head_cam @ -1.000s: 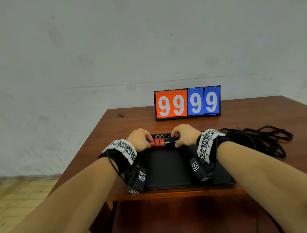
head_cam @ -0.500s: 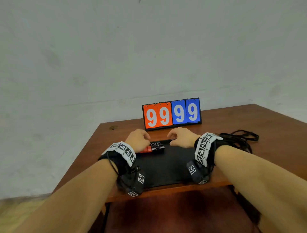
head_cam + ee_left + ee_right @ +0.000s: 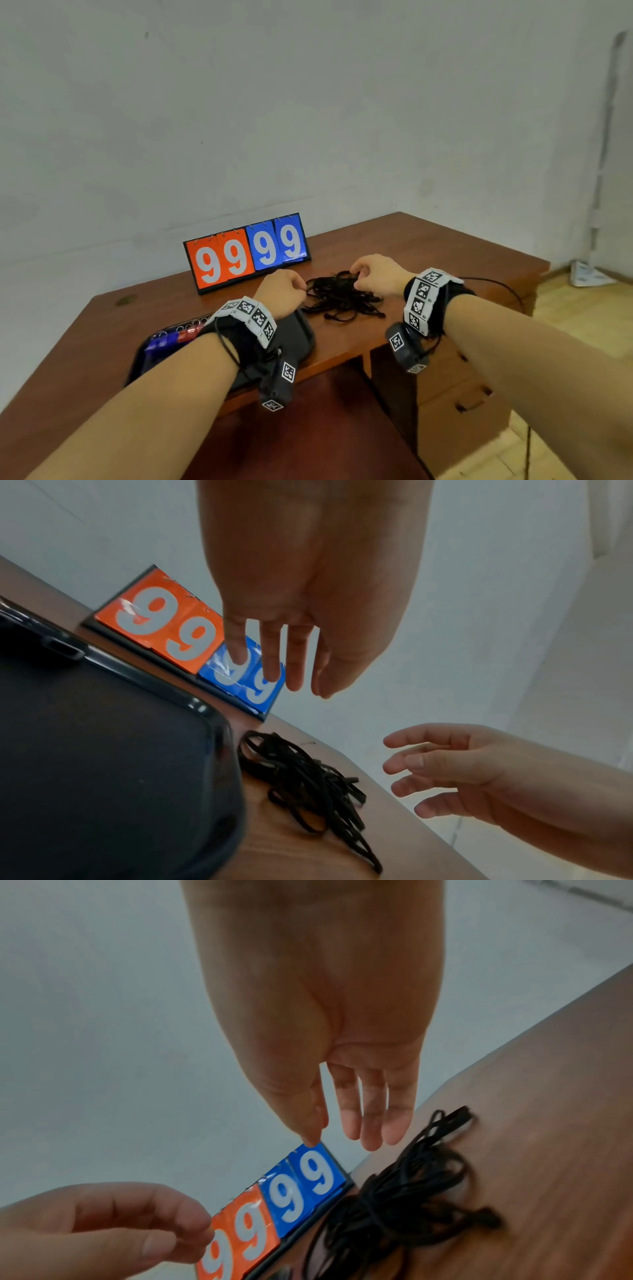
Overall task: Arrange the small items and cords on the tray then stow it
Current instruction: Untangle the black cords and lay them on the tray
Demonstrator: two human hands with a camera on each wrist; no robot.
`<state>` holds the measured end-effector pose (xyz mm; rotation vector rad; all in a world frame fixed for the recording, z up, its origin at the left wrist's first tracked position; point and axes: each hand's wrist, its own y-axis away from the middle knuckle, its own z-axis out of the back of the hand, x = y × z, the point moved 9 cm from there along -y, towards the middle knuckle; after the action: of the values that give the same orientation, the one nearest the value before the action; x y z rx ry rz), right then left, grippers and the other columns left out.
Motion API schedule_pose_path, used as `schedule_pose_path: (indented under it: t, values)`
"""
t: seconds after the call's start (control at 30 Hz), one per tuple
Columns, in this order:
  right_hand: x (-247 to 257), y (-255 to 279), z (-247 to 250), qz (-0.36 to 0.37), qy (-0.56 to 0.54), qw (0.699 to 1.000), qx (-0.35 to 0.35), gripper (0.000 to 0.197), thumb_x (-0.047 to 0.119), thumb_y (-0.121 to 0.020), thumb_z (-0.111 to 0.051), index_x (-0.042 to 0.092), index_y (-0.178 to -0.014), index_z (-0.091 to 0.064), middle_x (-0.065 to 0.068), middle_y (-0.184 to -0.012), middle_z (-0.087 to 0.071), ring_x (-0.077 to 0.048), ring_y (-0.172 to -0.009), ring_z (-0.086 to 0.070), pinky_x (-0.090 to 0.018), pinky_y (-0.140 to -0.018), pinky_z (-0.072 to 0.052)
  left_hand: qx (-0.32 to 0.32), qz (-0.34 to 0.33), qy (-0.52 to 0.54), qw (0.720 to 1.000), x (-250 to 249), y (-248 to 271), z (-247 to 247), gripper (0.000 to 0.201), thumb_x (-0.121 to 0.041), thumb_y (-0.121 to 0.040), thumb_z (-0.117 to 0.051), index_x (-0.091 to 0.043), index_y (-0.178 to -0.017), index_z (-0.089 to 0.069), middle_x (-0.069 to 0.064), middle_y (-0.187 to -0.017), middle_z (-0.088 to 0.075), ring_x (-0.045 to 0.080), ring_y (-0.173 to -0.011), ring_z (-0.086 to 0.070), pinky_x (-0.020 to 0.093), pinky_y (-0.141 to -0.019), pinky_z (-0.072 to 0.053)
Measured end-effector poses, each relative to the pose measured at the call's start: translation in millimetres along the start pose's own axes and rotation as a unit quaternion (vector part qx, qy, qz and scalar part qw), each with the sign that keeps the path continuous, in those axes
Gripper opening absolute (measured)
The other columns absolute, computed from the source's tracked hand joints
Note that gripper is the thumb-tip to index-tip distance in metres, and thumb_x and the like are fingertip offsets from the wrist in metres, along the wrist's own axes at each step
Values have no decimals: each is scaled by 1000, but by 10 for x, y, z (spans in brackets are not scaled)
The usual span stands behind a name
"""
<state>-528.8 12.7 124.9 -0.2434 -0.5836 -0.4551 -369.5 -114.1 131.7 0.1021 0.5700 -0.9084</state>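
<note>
A tangle of black cords (image 3: 342, 298) lies on the wooden table, just right of the black tray (image 3: 301, 339). Small red and blue tags with key rings (image 3: 171, 337) sit in a row at the tray's far left edge. My left hand (image 3: 294, 291) hovers at the left side of the cords (image 3: 308, 785), fingers relaxed and holding nothing. My right hand (image 3: 359, 275) is at the pile's far right side, fingers loose above the cords (image 3: 394, 1204), gripping nothing. In the left wrist view my left hand (image 3: 287, 669) hangs over the tray's corner (image 3: 212, 718).
An orange and blue scoreboard (image 3: 246, 255) reading 9999 stands behind the cords near the wall. The table (image 3: 428, 246) ends at the right, with drawers (image 3: 455, 404) below. A thin cable runs off the right edge.
Both hands left the tags at the tray's far edge and moved right to the cord pile. The head view swung right, so the tray now sits at the lower left.
</note>
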Motion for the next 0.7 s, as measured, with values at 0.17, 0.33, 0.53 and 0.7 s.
schedule_pose_path:
  t: [0.17,0.33,0.53,0.7]
  values:
    - [-531,40,153,-46,-6,999,-17,36,16,-88,-65,15,-124,-62,-3,-110,-66,-12,-78,-60,-23,-66,-47,19,4,-2,1000,-171,-184,-327,13,-17,-86,-63,-25,-95,-70,-3,-102,-70,13,-91,-66,28,-85,-52]
    - [-658,-64,5,-38,-20,999,3,33,16,-90,-64,16,-123,-62,4,-99,-66,-3,-74,-58,-15,-60,-43,32,18,-23,999,-128,-322,-554,20,-12,-88,-61,-20,-103,-73,0,-108,-71,18,-101,-66,27,-89,-50]
    - [-573,-220,-259,6,-26,999,43,35,15,-90,-65,14,-125,-63,4,-99,-66,-8,-83,-62,-14,-67,-44,77,34,-77,994,30,-471,-795,28,-5,-87,-63,-23,-106,-74,0,-119,-69,19,-110,-64,29,-99,-50]
    - [-528,-306,-385,19,-38,997,60,33,16,-91,-65,17,-123,-63,1,-106,-66,-1,-68,-58,-12,-56,-41,121,39,-119,985,87,-523,-979,29,-8,-81,-71,-29,-100,-73,-3,-113,-68,16,-102,-65,34,-93,-55]
